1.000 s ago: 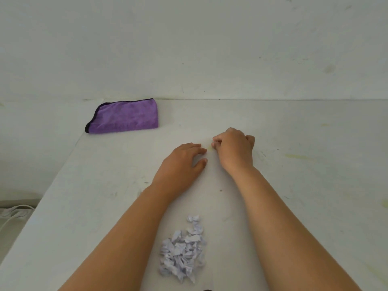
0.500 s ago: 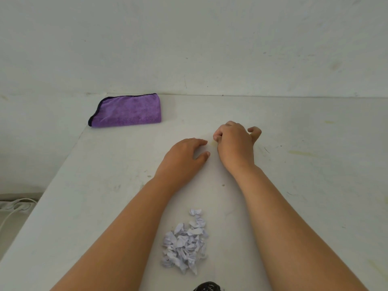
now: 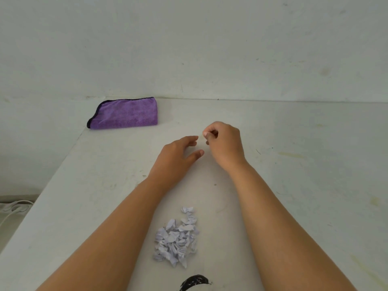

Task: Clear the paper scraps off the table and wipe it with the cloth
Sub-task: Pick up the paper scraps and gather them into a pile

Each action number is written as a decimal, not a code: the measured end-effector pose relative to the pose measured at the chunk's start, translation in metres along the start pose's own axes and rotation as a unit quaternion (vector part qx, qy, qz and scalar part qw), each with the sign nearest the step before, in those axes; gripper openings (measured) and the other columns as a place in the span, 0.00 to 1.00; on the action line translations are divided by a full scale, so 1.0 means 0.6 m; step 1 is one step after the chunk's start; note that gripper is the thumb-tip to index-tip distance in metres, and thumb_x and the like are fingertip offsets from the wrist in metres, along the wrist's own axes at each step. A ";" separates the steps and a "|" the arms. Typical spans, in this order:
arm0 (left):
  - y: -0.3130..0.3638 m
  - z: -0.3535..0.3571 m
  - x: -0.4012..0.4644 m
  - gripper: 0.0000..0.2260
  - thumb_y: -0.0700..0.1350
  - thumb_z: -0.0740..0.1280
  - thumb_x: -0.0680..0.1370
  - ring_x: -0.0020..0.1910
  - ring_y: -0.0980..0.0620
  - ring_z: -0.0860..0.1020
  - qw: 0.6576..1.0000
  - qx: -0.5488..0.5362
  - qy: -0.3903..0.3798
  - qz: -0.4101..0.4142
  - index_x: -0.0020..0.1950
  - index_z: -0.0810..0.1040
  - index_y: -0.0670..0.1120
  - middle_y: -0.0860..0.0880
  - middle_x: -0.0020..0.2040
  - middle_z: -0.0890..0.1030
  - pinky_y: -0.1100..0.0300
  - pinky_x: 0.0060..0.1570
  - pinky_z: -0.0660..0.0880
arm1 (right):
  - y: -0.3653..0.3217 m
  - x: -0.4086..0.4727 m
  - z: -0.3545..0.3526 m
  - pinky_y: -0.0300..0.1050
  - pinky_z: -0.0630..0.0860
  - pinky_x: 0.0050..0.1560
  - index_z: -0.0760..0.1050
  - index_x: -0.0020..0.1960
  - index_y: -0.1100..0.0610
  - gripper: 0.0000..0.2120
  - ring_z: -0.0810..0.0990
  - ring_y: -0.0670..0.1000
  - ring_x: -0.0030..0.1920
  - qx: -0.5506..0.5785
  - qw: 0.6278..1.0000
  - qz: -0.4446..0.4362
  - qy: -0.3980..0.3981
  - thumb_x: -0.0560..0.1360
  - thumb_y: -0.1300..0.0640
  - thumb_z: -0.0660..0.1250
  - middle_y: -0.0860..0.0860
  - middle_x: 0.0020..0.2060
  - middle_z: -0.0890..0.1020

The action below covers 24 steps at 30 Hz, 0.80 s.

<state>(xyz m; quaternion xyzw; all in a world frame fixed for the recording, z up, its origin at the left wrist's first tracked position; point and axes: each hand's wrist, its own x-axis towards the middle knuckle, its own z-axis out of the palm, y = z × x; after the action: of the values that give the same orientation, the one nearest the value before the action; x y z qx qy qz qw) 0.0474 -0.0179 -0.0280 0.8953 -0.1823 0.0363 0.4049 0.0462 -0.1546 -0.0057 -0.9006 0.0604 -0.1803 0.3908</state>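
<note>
Hands first: right hand (image 3: 225, 141) is up off the desk (image 3: 304, 185), fingers curled in, thumb + forefinger pinched together at the tip. Whether a tiny scrap sits in that pinch is too small to tell. Left hand (image 3: 178, 158) lies low over the desk just beside it, palm down, fingers relaxed & slightly spread, thumb pointing toward the right hand, holding nothing. The two hands are near each other but apart. Both forearms are bare and run down to the bottom edge of the view.

Between the forearms, nearer the person, sits a pile of paper scraps (image 3: 177, 238), small pale lavender-white bits, crumpled & heaped together, w/ a few loose ones at the far end of the heap. Below the pile, at the bottom edge, a dark curved object (image 3: 195, 281) pokes in; can't tell what it is.

Purple cloth (image 3: 126, 113) lies folded at the far left corner of the desk, dark trim along its edge, well apart from hands and scraps. Desk is off-white w/ faint yellowish smears & small dark specks on the right side. Pale wall (image 3: 210, 49) behind. White cable (image 3: 12, 208) on the floor at far left. No readable writing, label or brand anywhere.
</note>
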 end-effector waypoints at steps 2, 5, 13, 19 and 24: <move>0.001 -0.002 0.001 0.18 0.50 0.68 0.76 0.56 0.60 0.76 0.999 -0.030 0.017 -0.009 0.65 0.74 0.50 0.55 0.56 0.81 0.73 0.55 0.65 | -0.007 -0.002 -0.002 0.35 0.74 0.40 0.79 0.43 0.57 0.06 0.81 0.49 0.40 0.032 0.999 0.000 -0.023 0.76 0.62 0.64 0.49 0.38 0.80; 0.003 -0.008 0.002 0.11 0.47 0.69 0.75 0.44 0.65 0.78 0.995 -0.078 0.052 -0.022 0.57 0.79 0.50 0.55 0.47 0.83 0.80 0.45 0.67 | -0.016 -0.006 -0.005 0.29 0.72 0.34 0.79 0.41 0.58 0.06 0.81 0.47 0.35 0.072 0.996 0.019 -0.048 0.75 0.63 0.64 0.50 0.36 0.81; 0.029 -0.053 -0.043 0.03 0.47 0.69 0.75 0.40 0.63 0.77 0.994 -0.099 0.028 -0.041 0.43 0.80 0.48 0.54 0.41 0.82 0.72 0.41 0.69 | -0.048 -0.070 -0.039 0.34 0.73 0.35 0.81 0.41 0.58 0.03 0.81 0.47 0.34 0.119 0.990 0.039 -0.067 0.72 0.62 0.68 0.52 0.34 0.83; 0.066 -0.115 -0.145 0.05 0.45 0.70 0.74 0.35 0.64 0.77 0.999 -0.021 -0.041 0.014 0.39 0.79 0.53 0.57 0.35 0.81 0.75 0.36 0.71 | -0.068 -0.189 -0.065 0.31 0.75 0.38 0.81 0.42 0.56 0.03 0.79 0.42 0.33 0.167 0.983 0.017 -0.080 0.71 0.62 0.70 0.47 0.32 0.82; 0.052 -0.117 -0.213 0.08 0.40 0.72 0.72 0.36 0.62 0.80 0.995 -0.070 -0.065 0.014 0.38 0.80 0.53 0.56 0.35 0.82 0.75 0.40 0.71 | -0.067 -0.264 -0.058 0.29 0.74 0.39 0.81 0.46 0.53 0.06 0.80 0.41 0.35 0.175 0.980 -0.002 -0.096 0.72 0.63 0.70 0.47 0.35 0.83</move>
<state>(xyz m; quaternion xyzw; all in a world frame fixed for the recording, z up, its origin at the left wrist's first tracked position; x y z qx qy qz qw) -0.0771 0.0529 0.0138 0.8625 -0.2227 -0.0287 0.4535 -0.1153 -0.1111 0.0016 -0.8315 -0.0114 -0.1013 0.5460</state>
